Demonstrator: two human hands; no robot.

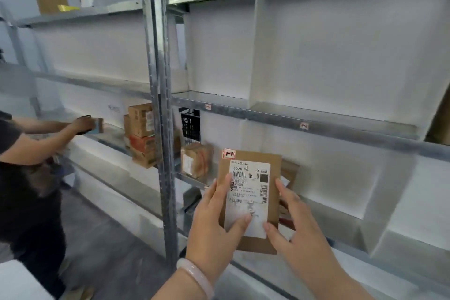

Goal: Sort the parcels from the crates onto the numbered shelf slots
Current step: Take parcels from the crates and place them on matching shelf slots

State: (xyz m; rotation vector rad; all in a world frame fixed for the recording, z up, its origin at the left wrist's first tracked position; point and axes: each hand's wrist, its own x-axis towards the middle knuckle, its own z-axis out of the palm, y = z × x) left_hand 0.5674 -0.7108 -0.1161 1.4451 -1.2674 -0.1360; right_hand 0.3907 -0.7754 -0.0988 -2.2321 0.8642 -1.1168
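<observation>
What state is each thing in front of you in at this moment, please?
Parcel, held upright, label facing the camera.
Left hand, grips the parcel's left edge, thumb on label.
Right hand, grips the parcel's right edge.
Box, closed, resting on the shelf.
Stacked boxes, closed, on the shelf left of the post.
Crate, behind the box, partly hidden.
</observation>
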